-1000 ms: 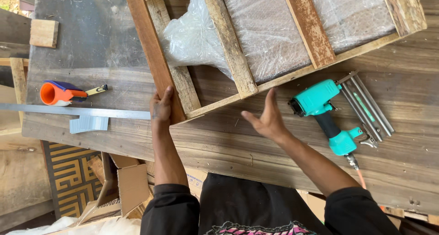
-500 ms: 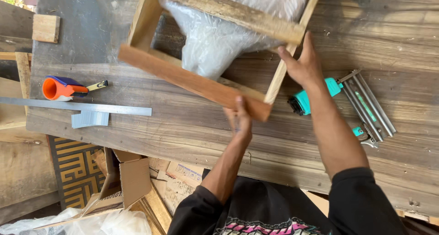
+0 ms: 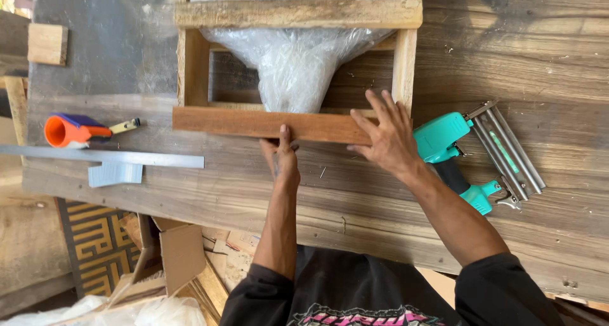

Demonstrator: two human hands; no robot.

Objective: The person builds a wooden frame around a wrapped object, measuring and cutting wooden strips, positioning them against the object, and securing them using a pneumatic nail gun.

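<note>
Workbench (image 3: 520, 53), one frame (image 3: 273, 124), two hands (image 3: 279, 158)

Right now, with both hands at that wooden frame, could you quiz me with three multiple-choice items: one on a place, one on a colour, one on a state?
1. Where does the nail gun lie?
A. beside the right hand
B. inside the wooden frame
C. on the floor

2. What colour is the nail gun's body?
A. red
B. teal
C. black

3. How is the right hand?
A. clenched in a fist
B. fingers spread on the frame's corner
C. lifted off the workbench

Answers: 1 A, it lies on the bench beside that hand. 2 B, its body is teal. 3 B, the fingers splay over the rail's end.
</note>
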